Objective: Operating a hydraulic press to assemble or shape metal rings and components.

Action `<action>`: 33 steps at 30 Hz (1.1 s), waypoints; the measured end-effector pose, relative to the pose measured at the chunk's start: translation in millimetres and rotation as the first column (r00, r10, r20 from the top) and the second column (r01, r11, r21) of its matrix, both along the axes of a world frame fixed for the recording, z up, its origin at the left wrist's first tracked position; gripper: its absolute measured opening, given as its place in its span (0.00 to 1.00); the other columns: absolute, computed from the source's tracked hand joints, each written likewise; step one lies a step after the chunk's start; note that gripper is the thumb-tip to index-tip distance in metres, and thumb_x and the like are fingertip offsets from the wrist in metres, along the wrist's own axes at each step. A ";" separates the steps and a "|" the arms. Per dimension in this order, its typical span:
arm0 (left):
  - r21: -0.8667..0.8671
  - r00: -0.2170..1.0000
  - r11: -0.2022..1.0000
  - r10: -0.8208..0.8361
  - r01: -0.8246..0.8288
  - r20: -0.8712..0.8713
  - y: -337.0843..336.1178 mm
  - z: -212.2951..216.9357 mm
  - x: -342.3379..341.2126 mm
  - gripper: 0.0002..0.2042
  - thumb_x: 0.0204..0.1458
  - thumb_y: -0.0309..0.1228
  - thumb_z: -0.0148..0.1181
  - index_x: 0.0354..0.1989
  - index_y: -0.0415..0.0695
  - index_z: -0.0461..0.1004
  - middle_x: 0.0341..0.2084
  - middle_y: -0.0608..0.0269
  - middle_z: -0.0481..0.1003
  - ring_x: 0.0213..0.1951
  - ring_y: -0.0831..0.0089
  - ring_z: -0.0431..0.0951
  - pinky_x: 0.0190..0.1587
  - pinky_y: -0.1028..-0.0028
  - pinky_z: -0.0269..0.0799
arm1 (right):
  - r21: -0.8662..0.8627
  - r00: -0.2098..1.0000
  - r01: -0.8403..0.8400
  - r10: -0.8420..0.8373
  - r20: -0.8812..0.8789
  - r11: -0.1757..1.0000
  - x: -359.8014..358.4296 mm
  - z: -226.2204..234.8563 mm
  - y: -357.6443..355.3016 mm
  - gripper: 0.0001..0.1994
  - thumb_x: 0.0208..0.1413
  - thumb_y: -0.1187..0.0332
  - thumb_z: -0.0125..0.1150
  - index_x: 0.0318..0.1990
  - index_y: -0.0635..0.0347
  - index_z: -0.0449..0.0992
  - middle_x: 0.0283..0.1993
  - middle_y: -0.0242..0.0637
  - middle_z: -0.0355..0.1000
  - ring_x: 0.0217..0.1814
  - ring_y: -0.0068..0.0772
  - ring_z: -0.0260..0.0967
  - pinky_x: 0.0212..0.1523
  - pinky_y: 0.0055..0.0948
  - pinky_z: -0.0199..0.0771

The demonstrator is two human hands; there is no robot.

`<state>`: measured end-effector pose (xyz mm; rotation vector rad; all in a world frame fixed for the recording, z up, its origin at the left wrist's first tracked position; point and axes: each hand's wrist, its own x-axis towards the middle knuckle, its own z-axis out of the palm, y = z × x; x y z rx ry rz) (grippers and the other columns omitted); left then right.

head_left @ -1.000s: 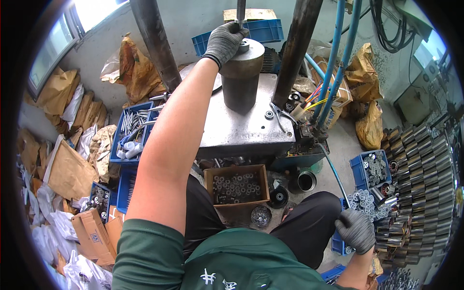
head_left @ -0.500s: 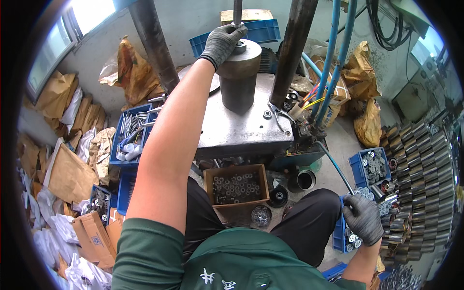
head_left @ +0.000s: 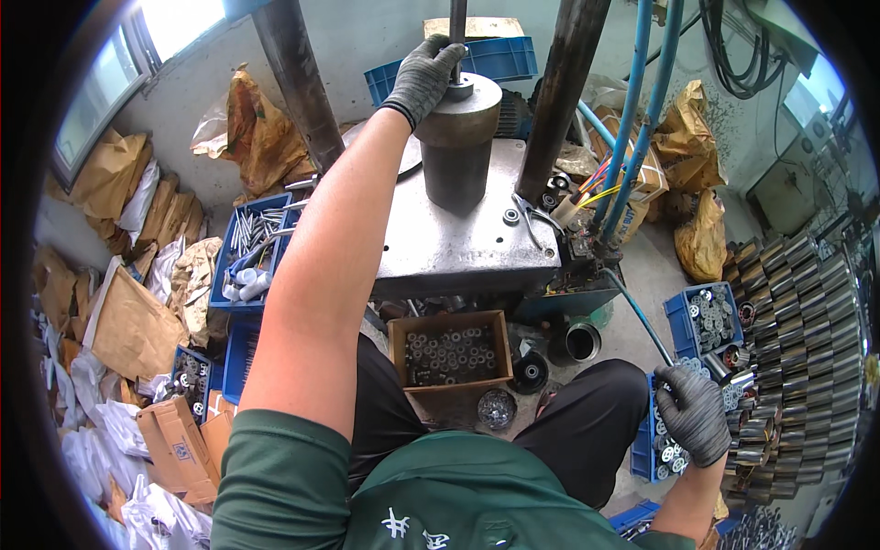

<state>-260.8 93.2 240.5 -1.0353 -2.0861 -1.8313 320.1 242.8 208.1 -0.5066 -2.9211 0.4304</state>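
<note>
My gloved left hand (head_left: 425, 81) reaches out to a press, its fingers closed around the lower part of a vertical steel rod (head_left: 458, 26). The rod stands over a dark ring (head_left: 459, 88) on top of a thick steel cylinder (head_left: 458, 170). That cylinder rests upright on the metal press table (head_left: 422, 247). Off to the right, my gloved right hand (head_left: 692, 417) is wrapped around the end of a long thin lever (head_left: 639, 316). What sits under my left fingertips is partly hidden by the glove.
A small bearing (head_left: 511, 217) and pliers (head_left: 529, 223) lie on the press table. Below stands a cardboard box (head_left: 449, 385) of small rings. Blue bins (head_left: 261, 203) flank me; stacked metal tubes (head_left: 797, 357) line the right. Dark posts (head_left: 568, 101) rise beside the cylinder.
The rod now reaches down to the ring on the cylinder. A shiny collar seen on the rod above my left fingers is no longer visible there. My right hand stays on the lever.
</note>
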 end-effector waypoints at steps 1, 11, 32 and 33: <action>0.003 1.000 1.000 0.004 -0.004 0.003 0.7 0.0 1.2 0.21 0.60 0.46 0.59 0.50 0.41 0.78 0.34 0.56 0.81 0.37 0.70 0.81 0.45 0.70 0.76 | 0.000 1.000 0.001 -0.001 0.000 1.000 1.9 -2.1 2.0 0.11 0.51 0.71 0.65 0.43 0.62 0.81 0.36 0.49 0.78 0.39 0.55 0.78 0.42 0.45 0.77; 0.013 1.000 1.000 -0.011 0.010 0.022 2.2 1.7 2.9 0.19 0.59 0.44 0.59 0.47 0.40 0.79 0.33 0.57 0.81 0.35 0.72 0.80 0.44 0.71 0.76 | 0.000 0.998 -0.009 0.009 -0.065 1.000 0.1 6.7 8.9 0.12 0.55 0.71 0.60 0.46 0.62 0.80 0.40 0.51 0.79 0.42 0.56 0.78 0.44 0.45 0.78; -0.009 0.999 1.000 -0.013 0.013 0.037 0.9 0.9 2.4 0.20 0.59 0.44 0.59 0.50 0.40 0.79 0.34 0.57 0.81 0.36 0.72 0.81 0.46 0.71 0.76 | -0.006 0.970 -0.126 0.124 0.208 0.992 4.7 -1.2 13.9 0.12 0.55 0.72 0.61 0.46 0.61 0.80 0.38 0.51 0.78 0.41 0.56 0.77 0.43 0.45 0.78; -0.008 0.999 1.000 -0.013 0.013 0.037 0.7 0.9 1.5 0.20 0.59 0.44 0.59 0.50 0.40 0.79 0.34 0.57 0.81 0.36 0.72 0.81 0.46 0.71 0.76 | -0.006 0.970 -0.126 0.124 0.208 0.992 3.4 1.3 13.5 0.12 0.55 0.72 0.61 0.46 0.61 0.80 0.38 0.51 0.78 0.41 0.56 0.77 0.43 0.45 0.78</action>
